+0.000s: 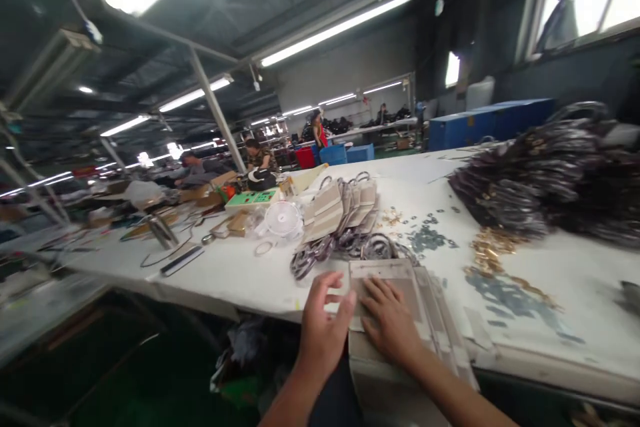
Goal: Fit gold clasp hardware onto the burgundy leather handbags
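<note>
— Where's the stack of panels (387, 271)?

— Lower centre of the frame, at the near edge of the table (225, 277), with its lower end hanging over the edge toward the person.

— And the hands?

— The right hand (393, 321) lies flat on top, fingers spread, clasping nothing. The left hand (324, 327) is loosely open just to the left, thumb against the stack's left edge.

— Which way does it run?

— Its long axis goes from the bottom to the top of the frame. The far end points at the tangle of straps (340, 250).
</note>
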Available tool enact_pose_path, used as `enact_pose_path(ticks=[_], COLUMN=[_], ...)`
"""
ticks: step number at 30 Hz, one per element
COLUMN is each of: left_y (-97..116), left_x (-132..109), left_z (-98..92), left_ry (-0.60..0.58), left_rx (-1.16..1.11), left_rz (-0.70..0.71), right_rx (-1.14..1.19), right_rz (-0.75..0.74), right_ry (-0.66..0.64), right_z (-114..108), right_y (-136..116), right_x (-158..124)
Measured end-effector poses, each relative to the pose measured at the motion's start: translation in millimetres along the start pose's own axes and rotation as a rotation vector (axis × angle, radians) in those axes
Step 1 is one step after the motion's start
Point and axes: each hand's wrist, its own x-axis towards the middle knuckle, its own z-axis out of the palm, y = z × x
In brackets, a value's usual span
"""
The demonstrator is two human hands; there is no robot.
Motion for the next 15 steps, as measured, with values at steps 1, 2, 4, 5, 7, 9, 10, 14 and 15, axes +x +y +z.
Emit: enact_pose_path(ticks=[1, 2, 4, 5, 7, 9, 10, 14, 15], left_y=[-32.1, -63.3, -113.0, -128.2, -138.8, -131.4, -125.4, -112.3, -112.7], left_x=[5.9, 9.2, 11.1, 11.4, 13.9, 19.9, 23.6, 36.7, 38.8], left_z=[18.6, 35.6, 62.6, 72.6, 86.5, 94.9, 97.6, 102.8, 103.5], left_ry=[0.021, 0.007, -0.085, -0.12, -0.188, -0.224, -0.233, -0.252, -0.269], left_rx=[0.018, 0.058, 0.119, 0.15, 0.2, 0.235, 0.241, 0.157, 0.12], left_rz=[-0.1, -0.204, -0.302, -0.307, -0.268, -0.228, -0.221, -0.213, -0.21], right_rx=[0.04, 0.081, 0.17, 0.214, 0.287, 0.31, 0.293, 0.027, -0.04], right_rz=[0.008, 0.018, 0.032, 0.034, 0.029, 0.012, 0.01, 0.239, 0.362], right_ry=[0.009, 0.025, 0.072, 0.099, 0.148, 0.192, 0.221, 0.402, 0.438], right_z=[-0.8, -1.1, -0.5, -0.3, -2.6, -9.8, -15.2, -37.2, -39.8], right_y=[2.1, 4.6, 10.3, 13.4, 20.2, 29.1, 35.1, 67.0, 74.4], right_x=[1.8, 3.4, 5.8, 6.5, 5.7, 0.1, -5.5, -47.3, -60.1])
